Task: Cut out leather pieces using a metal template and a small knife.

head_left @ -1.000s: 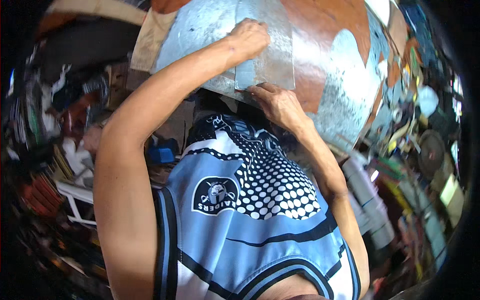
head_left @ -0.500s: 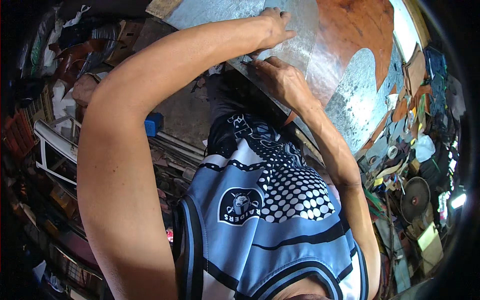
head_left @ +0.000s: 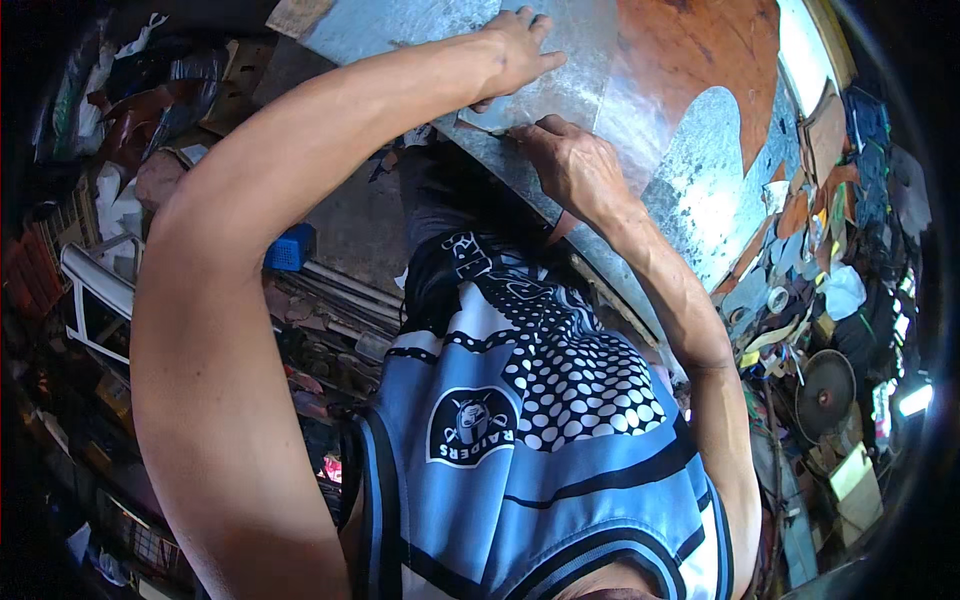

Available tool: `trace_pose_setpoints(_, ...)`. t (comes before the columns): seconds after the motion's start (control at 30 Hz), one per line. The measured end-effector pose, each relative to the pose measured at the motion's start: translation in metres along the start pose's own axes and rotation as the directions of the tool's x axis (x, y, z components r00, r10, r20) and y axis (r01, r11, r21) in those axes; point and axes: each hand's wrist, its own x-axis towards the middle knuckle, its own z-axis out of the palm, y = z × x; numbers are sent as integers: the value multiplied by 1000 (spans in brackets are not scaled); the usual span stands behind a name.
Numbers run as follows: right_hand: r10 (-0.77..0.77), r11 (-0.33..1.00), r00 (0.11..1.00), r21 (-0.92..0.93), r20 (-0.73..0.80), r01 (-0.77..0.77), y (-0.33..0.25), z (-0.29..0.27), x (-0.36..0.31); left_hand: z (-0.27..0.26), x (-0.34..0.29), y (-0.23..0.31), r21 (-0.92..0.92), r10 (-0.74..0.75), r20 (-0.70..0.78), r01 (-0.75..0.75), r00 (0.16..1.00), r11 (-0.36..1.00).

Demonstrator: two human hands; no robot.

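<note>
My left hand (head_left: 522,52) presses on a pale, see-through sheet (head_left: 582,70), its fingers spread. The sheet overlaps a brown, mottled piece of leather (head_left: 700,60) on a metal-topped table (head_left: 700,180). Nearer to me, my right hand (head_left: 578,168) is closed, with thumb and fingertips pinched at the near edge of the sheet. What it grips, if anything, is too small and hidden to name. The leather's curved cut edge shows right of the sheet. A narrow brown strip (head_left: 563,226) hangs at the table's near edge.
Leather scraps (head_left: 795,225), a roll of tape (head_left: 777,299) and a round fan (head_left: 825,395) crowd the right side. On the left are a blue plastic block (head_left: 289,247), long pipes (head_left: 350,290) and a white metal frame (head_left: 95,300). Dark clutter surrounds the floor.
My right hand has moved a little right and toward me along the sheet's edge, farther from my left hand. My left hand stays spread on the sheet. The whole view has shifted slightly.
</note>
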Motion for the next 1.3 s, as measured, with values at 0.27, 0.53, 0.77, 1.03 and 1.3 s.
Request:
trace_pose_setpoints(0.27,92,996,995,-21,42,-91,17,-17,-15,-2,-15,-7,-58,-7,-60,3,998,998)
trace_pose_setpoints(0.53,214,977,973,4,84,-215,21,-32,-32,31,-18,-14,-24,-8,-174,4,985,1000)
trace_pose_setpoints(0.77,201,979,972,-47,119,-197,37,-44,-39,1,-38,-18,-37,-2,-77,-1,997,999)
trace_pose_setpoints(1.03,129,991,977,-45,171,-123,50,-52,-33,-34,-48,-15,32,-3,187,-3,982,999)
trace_pose_setpoints(1.3,56,997,982,-62,179,-45,63,-50,-29,6,-36,-4,53,-202,18,201,979,978)
